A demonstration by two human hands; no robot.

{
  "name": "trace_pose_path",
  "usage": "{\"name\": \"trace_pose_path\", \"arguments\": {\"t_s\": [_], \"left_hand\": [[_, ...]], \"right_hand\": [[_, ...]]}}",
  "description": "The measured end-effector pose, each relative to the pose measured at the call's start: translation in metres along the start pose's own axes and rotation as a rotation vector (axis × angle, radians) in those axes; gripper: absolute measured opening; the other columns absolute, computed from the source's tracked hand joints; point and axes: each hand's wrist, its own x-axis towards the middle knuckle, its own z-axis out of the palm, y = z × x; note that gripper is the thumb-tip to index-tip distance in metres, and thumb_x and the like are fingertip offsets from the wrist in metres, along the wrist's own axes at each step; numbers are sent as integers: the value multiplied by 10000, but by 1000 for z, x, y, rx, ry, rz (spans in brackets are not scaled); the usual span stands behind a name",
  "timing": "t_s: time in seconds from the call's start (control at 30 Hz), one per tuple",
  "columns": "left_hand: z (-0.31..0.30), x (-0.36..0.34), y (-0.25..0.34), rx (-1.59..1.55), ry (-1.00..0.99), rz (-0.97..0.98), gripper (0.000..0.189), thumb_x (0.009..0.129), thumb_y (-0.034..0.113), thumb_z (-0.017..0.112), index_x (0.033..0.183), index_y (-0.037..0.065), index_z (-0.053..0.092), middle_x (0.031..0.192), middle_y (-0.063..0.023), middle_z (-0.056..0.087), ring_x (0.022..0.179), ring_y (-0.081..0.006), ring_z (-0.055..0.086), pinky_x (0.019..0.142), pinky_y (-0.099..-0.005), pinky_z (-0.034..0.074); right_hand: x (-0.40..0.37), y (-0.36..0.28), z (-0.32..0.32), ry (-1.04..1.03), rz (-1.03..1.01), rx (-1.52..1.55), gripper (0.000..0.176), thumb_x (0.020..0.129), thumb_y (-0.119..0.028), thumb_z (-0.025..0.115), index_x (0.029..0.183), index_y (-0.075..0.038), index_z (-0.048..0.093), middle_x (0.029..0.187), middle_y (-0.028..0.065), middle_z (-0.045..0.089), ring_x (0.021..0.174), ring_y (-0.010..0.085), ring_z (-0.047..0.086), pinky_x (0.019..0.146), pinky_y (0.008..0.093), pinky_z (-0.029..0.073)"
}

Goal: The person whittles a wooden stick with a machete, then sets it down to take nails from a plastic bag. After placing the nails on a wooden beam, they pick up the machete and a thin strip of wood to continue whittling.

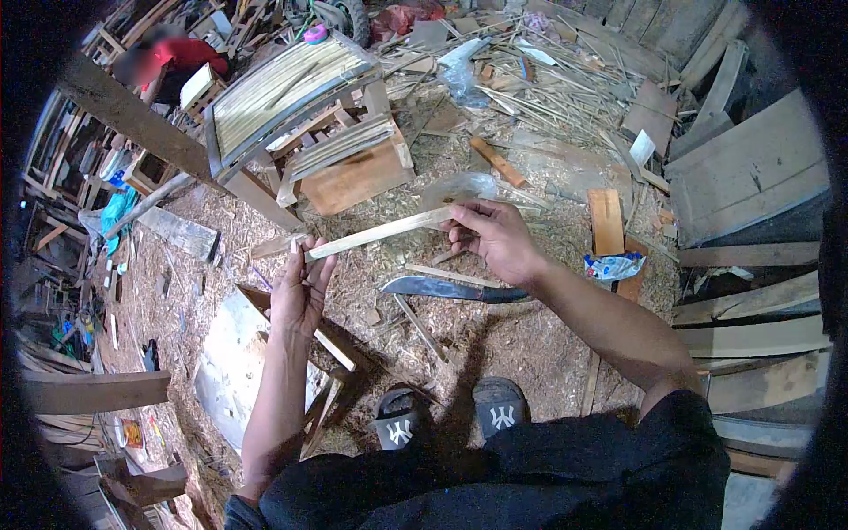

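A thin pale wooden strip (380,233) spans the space between my two hands, held above the floor and slanting up to the right. My left hand (300,287) pinches its left end between thumb and fingers. At the other end, my right hand (496,238) grips the strip with thumb on top and fingers curled. Below the strip lies a large knife (433,286) with a dark broad blade, its handle end partly covered by my right forearm. A white-topped stool or box (234,375) stands beside my left forearm.
Wood shavings cover the floor (177,291). Ahead is a slatted wooden frame (287,97) above a brown wooden box (358,177). Thin sticks (556,106) lie heaped at the back. Boards (751,340) line the right side. A person in red (190,57) is at far left.
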Motion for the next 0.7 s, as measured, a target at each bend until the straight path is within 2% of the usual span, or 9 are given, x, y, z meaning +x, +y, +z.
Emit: {"name": "trace_pose_path", "arguments": {"t_s": [0.5,0.7], "left_hand": [[3,-1,1,47,59,-39,325,1066,222,483,1213,-52,575,1234,-200,625,1143,-296,651,958,-381,612],[-7,2,3,107,-47,-24,352,1072,233,465,1240,-65,547,1187,-195,647,1060,-290,689,923,-374,625]], "right_hand": [[-1,4,-3,-48,10,16,181,986,-167,652,1061,-4,677,933,82,709,775,147,655,670,310,582],[-2,6,-1,-16,48,47,186,990,-159,644,1059,12,666,909,97,699,732,158,651,658,316,580]]}}
